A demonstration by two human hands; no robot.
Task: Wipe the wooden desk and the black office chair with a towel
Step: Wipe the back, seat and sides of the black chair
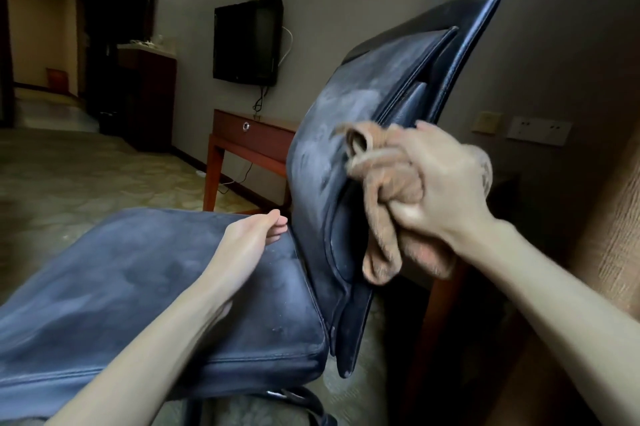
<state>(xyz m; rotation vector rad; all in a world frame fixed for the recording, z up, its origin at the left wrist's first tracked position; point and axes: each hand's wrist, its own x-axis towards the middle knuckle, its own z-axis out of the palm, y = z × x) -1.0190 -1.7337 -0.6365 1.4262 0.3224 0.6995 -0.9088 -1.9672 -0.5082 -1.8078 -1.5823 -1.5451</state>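
The black office chair (pixel 322 162) shows grey dusty smears; against it, the towel (pixel 384 183) is tan-brown. Behind the chair, the desk (pixel 254 140) is reddish-brown.

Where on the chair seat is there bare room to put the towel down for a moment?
The chair seat is bare on its whole near and left part, between the left hand and the front edge. It is crowded only at the back corner, where that hand rests beside the backrest. The right hand holds the towel against the backrest.
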